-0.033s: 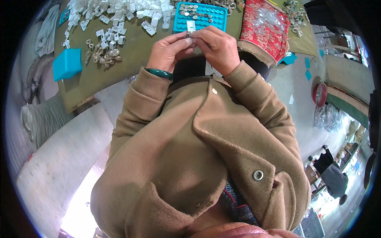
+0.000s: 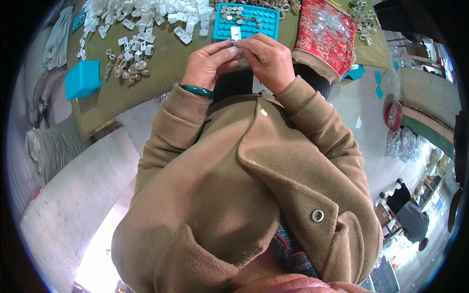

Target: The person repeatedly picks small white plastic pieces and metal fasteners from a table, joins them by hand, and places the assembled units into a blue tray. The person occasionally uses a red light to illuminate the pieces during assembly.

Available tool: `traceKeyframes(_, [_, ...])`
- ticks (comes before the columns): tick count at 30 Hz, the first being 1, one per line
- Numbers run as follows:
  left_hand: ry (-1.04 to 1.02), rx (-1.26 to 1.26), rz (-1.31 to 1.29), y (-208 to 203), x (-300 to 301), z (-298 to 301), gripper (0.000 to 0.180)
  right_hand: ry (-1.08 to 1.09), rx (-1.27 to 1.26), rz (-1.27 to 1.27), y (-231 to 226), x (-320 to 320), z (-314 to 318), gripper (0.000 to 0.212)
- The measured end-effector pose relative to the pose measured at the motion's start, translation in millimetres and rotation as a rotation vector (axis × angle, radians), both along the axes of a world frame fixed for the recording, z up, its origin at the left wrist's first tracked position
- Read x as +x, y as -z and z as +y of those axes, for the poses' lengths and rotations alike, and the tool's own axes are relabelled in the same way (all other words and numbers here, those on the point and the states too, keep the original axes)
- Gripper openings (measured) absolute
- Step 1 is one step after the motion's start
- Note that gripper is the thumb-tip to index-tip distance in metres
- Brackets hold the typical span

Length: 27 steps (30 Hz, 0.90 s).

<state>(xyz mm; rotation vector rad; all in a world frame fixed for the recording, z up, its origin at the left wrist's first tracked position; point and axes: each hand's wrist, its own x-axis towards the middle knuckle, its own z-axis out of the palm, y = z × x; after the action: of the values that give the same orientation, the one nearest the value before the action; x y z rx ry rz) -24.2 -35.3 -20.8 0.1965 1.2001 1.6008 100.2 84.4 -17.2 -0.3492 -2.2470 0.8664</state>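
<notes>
My left hand [image 2: 207, 62] and my right hand [image 2: 267, 59] meet fingertip to fingertip at the table's near edge, both closed in a pinch. From between them a small white plastic piece [image 2: 236, 32] with a dark mark sticks up. A tiny shiny metal bit [image 2: 233, 43] shows at its lower end; the fingers cover the rest. Just beyond, a turquoise tray [image 2: 222, 33] with rows of round hollows bears several small round silvery pieces [image 2: 239, 21], resembling watch faces. A dark green bangle [image 2: 196, 91] circles my left wrist.
White plastic pieces [image 2: 146, 19] are heaped at the back left of the olive tabletop [image 2: 166, 63]. Nearer lie metallic bands [image 2: 128, 69] and stacked turquoise trays [image 2: 83, 80]. At right, red patterned cloth [image 2: 326, 41] holds transparent bits; more metallic pieces [image 2: 362, 22] lie beyond.
</notes>
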Motion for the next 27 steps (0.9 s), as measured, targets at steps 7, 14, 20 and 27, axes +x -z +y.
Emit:
traceKeyframes(7, [0.006, -0.038, -0.009, -3, -1, 7, 0.022, 0.092, -0.458, 0.040, -2, 4, 19, 0.010])
traceKeyframes(14, [0.019, -0.088, 0.108, -6, 5, 14, 0.019, 0.302, 0.271, -0.249, 8, -10, 41, 0.017])
traceKeyframes(20, [-0.015, -0.067, 0.079, -7, 4, 11, 0.019, 0.289, 0.333, -0.268, 11, -8, 42, 0.013])
traceKeyframes(27, [-0.073, 0.033, -0.022, -8, 8, 10, 0.023, 0.240, 0.451, -0.199, 12, 0, 48, 0.014])
